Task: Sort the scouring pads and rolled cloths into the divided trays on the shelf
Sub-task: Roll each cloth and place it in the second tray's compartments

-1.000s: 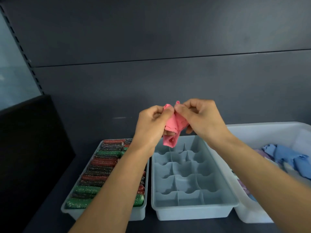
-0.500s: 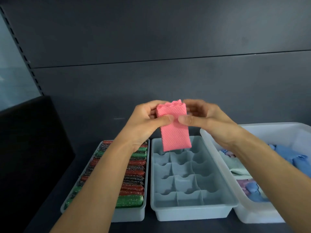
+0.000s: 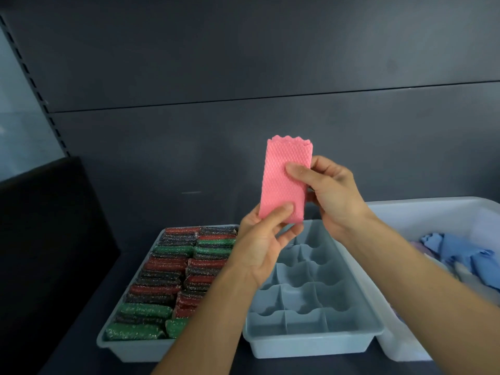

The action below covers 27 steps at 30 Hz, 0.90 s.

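The flat pink cloth (image 3: 284,180) is being pinched by the left hand (image 3: 259,244) below and the right hand (image 3: 330,193) beside, over the divided tray (image 3: 311,345); with loose rolling, it may be springing open.

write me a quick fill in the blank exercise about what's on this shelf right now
The left hand and right hand hold up a folded waffle-textured cloth coloured ____.
The glittery rolled scouring pads in the left grey plastic tray are red, black and ____.
The divided grey plastic tray sits ____ that tray and the white plastic tub.
Missing words: pink; green; between
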### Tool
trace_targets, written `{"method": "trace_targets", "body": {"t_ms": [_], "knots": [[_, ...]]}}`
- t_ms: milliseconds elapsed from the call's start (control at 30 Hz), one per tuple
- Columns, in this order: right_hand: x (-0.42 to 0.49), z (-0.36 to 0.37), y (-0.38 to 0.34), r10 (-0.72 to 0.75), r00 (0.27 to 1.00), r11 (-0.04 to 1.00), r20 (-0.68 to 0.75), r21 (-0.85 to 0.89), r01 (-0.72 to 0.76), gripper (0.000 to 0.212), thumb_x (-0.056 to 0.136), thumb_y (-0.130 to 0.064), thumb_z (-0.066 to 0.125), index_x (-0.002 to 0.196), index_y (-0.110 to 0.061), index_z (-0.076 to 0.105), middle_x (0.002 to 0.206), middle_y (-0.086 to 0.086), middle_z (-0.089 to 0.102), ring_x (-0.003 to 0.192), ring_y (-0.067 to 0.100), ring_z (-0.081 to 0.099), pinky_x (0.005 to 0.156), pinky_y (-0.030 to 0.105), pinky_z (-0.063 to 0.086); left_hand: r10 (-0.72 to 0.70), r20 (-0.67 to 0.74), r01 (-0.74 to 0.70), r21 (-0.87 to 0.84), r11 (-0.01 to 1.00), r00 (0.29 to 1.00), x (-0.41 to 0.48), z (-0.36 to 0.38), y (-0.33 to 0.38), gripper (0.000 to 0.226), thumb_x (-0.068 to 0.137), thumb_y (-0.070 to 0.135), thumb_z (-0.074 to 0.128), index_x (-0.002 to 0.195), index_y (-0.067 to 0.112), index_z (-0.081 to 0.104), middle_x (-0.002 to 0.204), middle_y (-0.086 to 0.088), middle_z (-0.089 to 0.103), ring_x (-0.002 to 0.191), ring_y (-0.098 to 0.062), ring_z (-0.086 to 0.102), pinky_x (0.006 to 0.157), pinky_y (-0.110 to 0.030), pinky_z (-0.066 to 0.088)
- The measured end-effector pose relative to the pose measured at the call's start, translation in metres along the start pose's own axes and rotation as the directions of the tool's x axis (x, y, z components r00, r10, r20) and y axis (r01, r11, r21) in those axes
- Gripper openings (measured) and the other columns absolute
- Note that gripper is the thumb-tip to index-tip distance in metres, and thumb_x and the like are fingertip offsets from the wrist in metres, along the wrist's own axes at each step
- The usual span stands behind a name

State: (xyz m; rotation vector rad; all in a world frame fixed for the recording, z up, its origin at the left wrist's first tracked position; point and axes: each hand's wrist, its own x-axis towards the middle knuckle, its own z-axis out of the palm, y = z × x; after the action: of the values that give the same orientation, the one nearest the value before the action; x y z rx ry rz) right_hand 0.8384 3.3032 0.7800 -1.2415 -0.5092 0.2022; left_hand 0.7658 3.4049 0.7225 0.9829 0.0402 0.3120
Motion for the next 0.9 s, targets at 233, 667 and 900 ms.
{"method": "trace_targets", "body": {"t_ms": [233,667,900], "knots": [[-0.002,-0.006,0.003,-0.009,1.000,0.999,0.020,-0.035,0.010,0.012,0.081,-0.011,0.073,0.088,-0.004,0.066,0.084,0.011,0.064,0.077,0.021,0.058,0.069,0.033,0.047,-0.015,0.049,0.003,0.236,0.972,0.999,0.000,-0.013,0.011,0.031,0.082,0.029,0.071,0.110,0.015,0.066,0.102,-0.003,0.073,0.094,-0.017,0.068,0.083,-0.034,0.055],[-0.008,-0.014,0.024,0.020,0.965,1.000,0.261,-0.024,-0.014,0.021,0.085,-0.010,0.063,0.104,-0.010,0.070,0.088,0.024,0.059,0.075,0.033,0.047,0.066,0.043,0.038,0.246,-0.002,-0.235,0.288,0.928,0.969,0.005,-0.013,0.028,0.027,0.081,0.013,0.074,0.106,0.008,0.065,0.105,-0.011,0.071,0.101,-0.033,0.066,0.089,-0.051,0.053],[-0.010,-0.014,0.028,-0.103,0.956,0.987,0.273,-0.088,0.132,0.040,0.088,0.011,0.051,0.074,-0.016,0.076,0.074,0.017,0.063,0.063,0.026,0.042,0.053,0.025,0.034,0.032,-0.010,-0.029,0.221,0.975,0.999,0.002,-0.021,0.031,0.023,0.098,0.020,0.046,0.098,0.021,0.068,0.102,-0.005,0.070,0.093,-0.024,0.063,0.068,-0.038,0.054]]}}
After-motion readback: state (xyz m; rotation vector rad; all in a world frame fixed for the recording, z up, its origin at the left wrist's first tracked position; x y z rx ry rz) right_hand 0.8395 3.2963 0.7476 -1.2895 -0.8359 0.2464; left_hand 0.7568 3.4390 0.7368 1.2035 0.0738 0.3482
